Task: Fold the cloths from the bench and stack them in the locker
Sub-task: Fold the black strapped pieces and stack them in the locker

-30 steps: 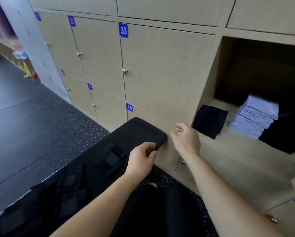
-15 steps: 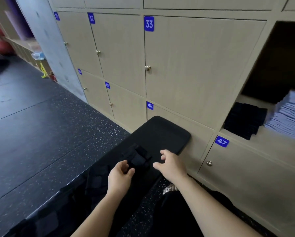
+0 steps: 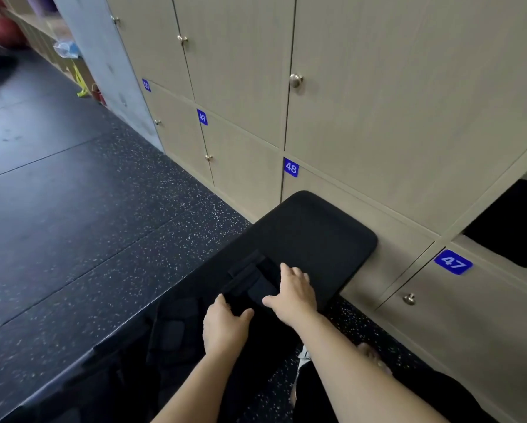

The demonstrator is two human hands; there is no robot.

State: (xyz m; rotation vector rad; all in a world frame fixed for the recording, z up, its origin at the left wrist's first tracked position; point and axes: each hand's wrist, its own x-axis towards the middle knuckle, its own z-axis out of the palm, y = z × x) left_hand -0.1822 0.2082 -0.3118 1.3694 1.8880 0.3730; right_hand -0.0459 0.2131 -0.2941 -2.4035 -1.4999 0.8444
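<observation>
A crumpled black cloth [image 3: 250, 280] lies on the black padded bench [image 3: 317, 233], hard to tell apart from the padding. My left hand [image 3: 225, 326] holds the cloth's near edge between thumb and fingers. With fingers spread and fairly straight, my right hand [image 3: 294, 294] rests on the cloth's right side. More dark cloths [image 3: 176, 328] lie on the bench nearer to me. The open locker [image 3: 500, 190] shows at the right edge with folded black cloths [image 3: 512, 227] inside; the rest of it is cut off.
Beige locker doors with knobs, numbered 47 [image 3: 453, 261], 48 [image 3: 290, 167] and 49 [image 3: 202, 117], line the wall behind the bench. Speckled dark floor [image 3: 88, 224] spreads to the left. My dark-clothed legs and a foot [image 3: 375, 358] are right of the bench.
Both hands came down from near the locker to the bench and now lie on the black cloth. The view dropped and swung left, so most of the open locker left the frame.
</observation>
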